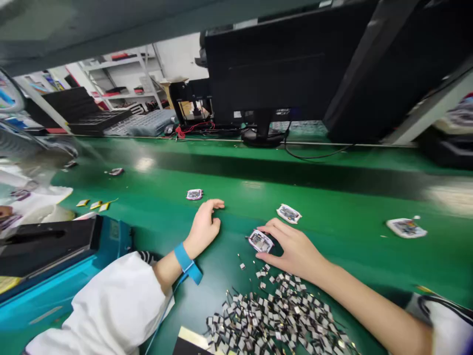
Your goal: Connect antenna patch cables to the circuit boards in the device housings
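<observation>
On the green mat, my right hand (291,246) has its thumb and fingers around the sides of a small white-rimmed circuit unit (260,241). My left hand (204,224), wearing a blue wrist strap (185,260), is held over the mat with its fingers apart and nothing in it. Beyond it lies a similar unit (194,194). Another white-rimmed unit (289,213) rests just past my right fingers. Nearer to me is a large pile of small grey parts with short dark wires (273,315).
A blue and black box (74,271) stands at the left. More units lie at the far right (406,228) and far left (116,171), with small yellow-edged pieces (95,204) nearby. A black monitor (266,69) stands behind, its cable on the green surface (236,172).
</observation>
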Tool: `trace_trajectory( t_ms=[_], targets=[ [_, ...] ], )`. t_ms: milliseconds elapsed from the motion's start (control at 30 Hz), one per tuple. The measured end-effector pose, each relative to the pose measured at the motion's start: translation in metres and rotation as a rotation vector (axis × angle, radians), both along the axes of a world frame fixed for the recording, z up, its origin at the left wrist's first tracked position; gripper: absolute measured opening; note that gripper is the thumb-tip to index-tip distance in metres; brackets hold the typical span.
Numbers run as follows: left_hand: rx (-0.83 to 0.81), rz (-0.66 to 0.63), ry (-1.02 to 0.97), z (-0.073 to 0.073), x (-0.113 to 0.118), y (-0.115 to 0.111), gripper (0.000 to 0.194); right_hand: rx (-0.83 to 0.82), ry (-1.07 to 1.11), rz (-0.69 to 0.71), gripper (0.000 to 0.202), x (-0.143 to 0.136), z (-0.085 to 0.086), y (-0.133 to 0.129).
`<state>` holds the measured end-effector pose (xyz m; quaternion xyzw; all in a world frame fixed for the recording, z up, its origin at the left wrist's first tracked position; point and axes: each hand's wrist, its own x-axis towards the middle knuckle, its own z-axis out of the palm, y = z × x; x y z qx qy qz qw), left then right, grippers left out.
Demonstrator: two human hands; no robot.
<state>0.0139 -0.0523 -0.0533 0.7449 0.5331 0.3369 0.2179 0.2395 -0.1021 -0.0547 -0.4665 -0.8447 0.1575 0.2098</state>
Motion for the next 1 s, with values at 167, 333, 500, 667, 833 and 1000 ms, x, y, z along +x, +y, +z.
trace_trajectory(
  t_ms=[167,333,500,667,833,1000],
  targets=[
    [0.083,0.370,0.070,-0.001,-0.041,0.028,0.052,-0.011,-0.015,0.010,0.034,0.002,-0.002,0.003],
    [-0.016,0.332,0.078,-0.007,-0.063,0.051,0.061,-0.002,-0.015,0.008,0.035,0.002,-0.003,0.003],
    [-0.009,0.218,0.017,-0.005,-0.053,0.045,0.060,0.006,0.014,0.015,0.035,0.002,-0.002,0.004],
    [-0.038,-0.151,-0.085,0.006,-0.019,0.014,0.061,-0.006,0.061,0.011,0.035,0.007,-0.001,0.003],
    [-0.094,-0.377,0.085,0.005,0.012,-0.002,0.055,-0.054,0.074,0.038,0.035,0.015,0.002,0.001],
    [-0.019,-0.401,0.076,0.008,0.021,-0.006,0.056,-0.114,0.145,0.055,0.042,0.025,0.002,-0.002]
  ],
)
